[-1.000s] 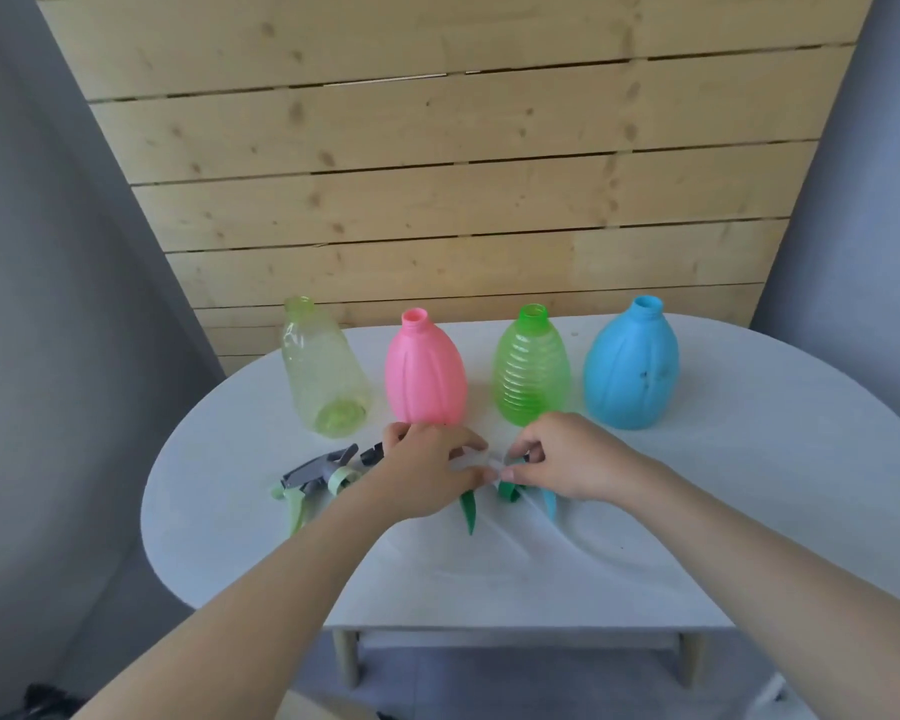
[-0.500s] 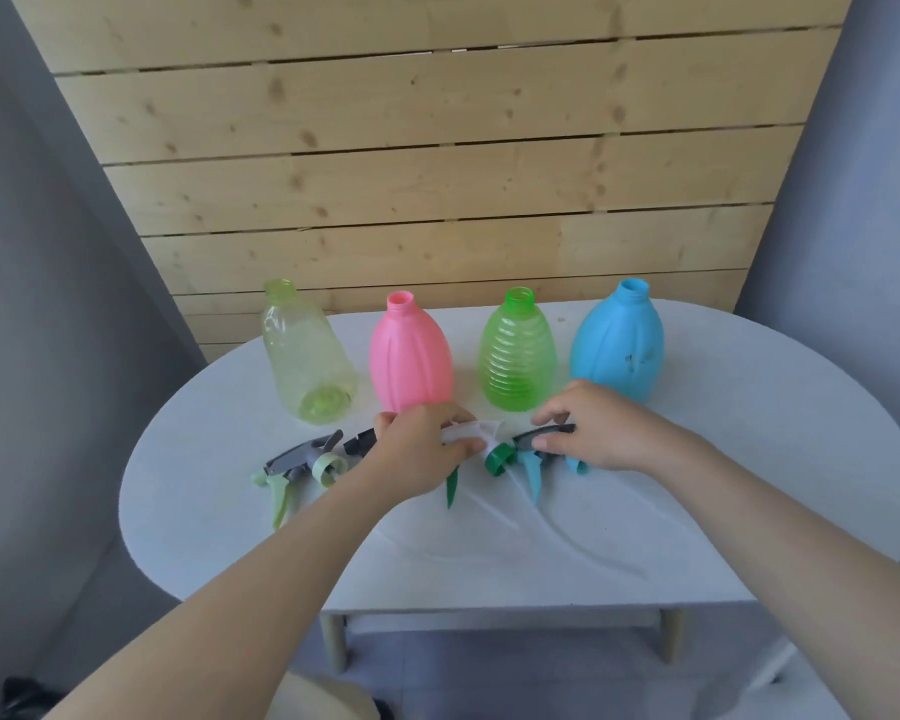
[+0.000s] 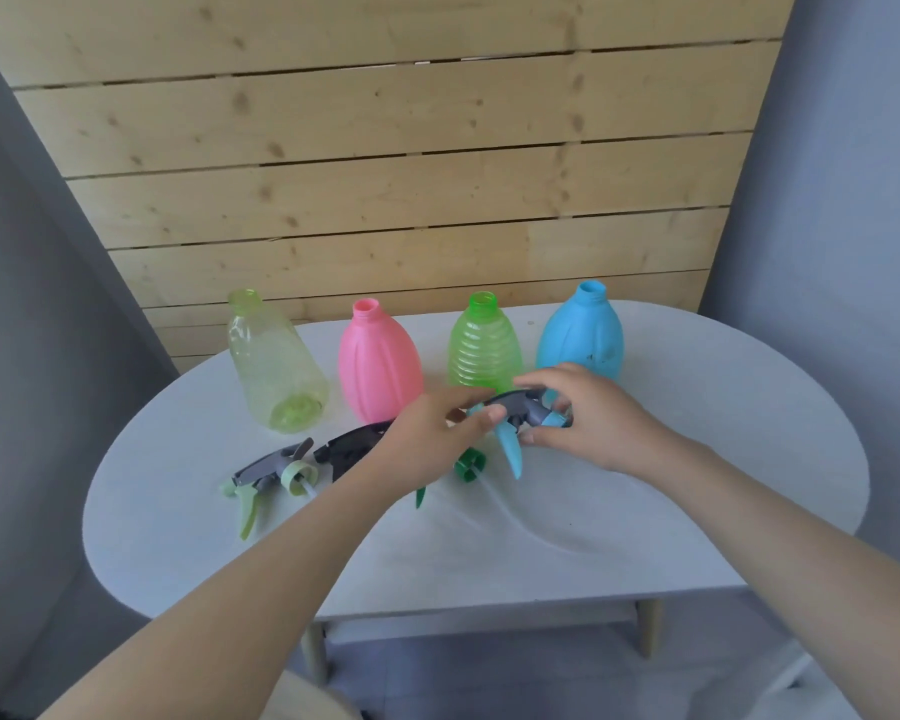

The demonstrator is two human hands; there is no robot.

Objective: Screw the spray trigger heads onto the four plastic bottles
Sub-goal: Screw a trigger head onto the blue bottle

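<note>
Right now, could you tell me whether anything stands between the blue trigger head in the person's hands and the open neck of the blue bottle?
Nothing visible does. Both hands hold the blue trigger head low in front of the blue bottle, whose neck is open and uncovered above and behind the right hand. The left hand is beside it.

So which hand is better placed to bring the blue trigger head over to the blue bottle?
The right hand. It already grips the blue trigger head and sits just in front of the blue bottle; the left hand is further away.
</note>
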